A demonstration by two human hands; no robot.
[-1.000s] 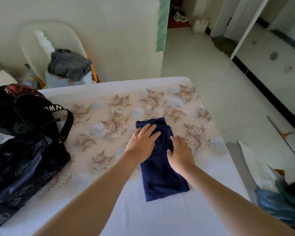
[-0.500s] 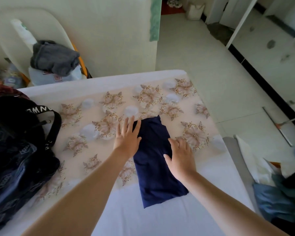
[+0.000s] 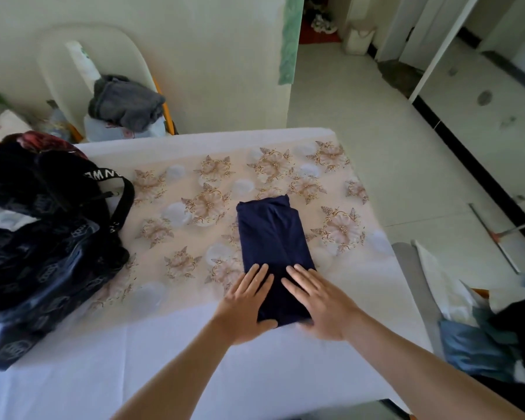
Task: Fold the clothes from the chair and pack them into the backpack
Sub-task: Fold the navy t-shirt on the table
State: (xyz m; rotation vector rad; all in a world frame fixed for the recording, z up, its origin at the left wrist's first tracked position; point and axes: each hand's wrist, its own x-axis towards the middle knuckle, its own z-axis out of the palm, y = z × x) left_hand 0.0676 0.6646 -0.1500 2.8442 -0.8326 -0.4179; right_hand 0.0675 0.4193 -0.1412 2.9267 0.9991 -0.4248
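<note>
My left hand [image 3: 245,307] and right hand [image 3: 319,307] have slid to the six-o'clock edge of the navy garment [image 3: 272,234], pressing flat, fingers straight; backpack [image 3: 43,253] well apart at nine o'clock.

We count two hands, the left hand [image 3: 246,307] and the right hand [image 3: 319,307]. One folded navy garment [image 3: 273,237], one black backpack [image 3: 43,244], one table [image 3: 164,359]. One white chair [image 3: 58,56] at upper left bears two pieces: a grey garment [image 3: 125,103] and a pale blue garment [image 3: 103,130].

Cream wall [image 3: 212,59], pale tiled floor [image 3: 355,122], floral-clothed table [image 3: 82,386] in soft daylight.
</note>
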